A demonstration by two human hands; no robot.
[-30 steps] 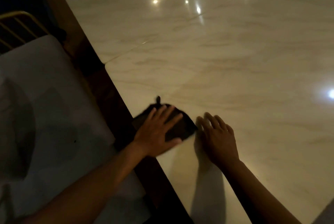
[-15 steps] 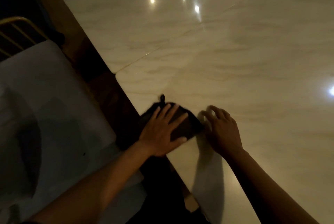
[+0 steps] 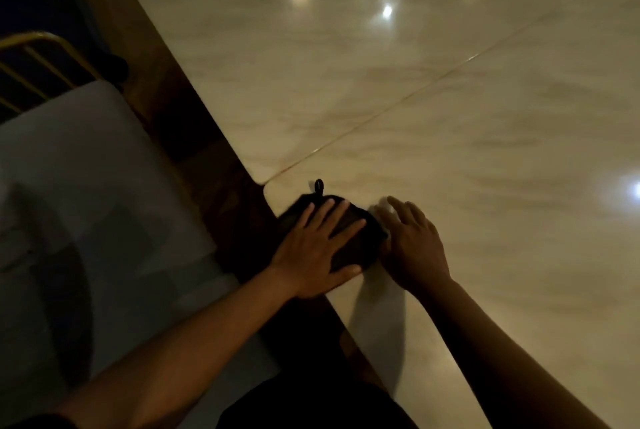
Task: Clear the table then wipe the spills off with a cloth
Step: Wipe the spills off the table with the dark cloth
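Risk noted: the dark cloth (image 3: 349,238) lies at the very edge of the marble tabletop (image 3: 450,117), near the seam between its two slabs. In my judgement a stroke toward me could carry it off the edge into the gap beside the grey chair seat (image 3: 86,203). Light is poor and ceiling lamps glare on the polish, so I cannot make out any spill; patches may be missed.

My left hand (image 3: 317,250) lies flat on the cloth, fingers spread and extended, pressing down without gripping, forearm coming in from lower left. My right hand (image 3: 414,248) rests just beside the cloth's right edge, fingers loosely open and slightly curled, holding nothing. Whether it touches the cloth, I cannot tell.
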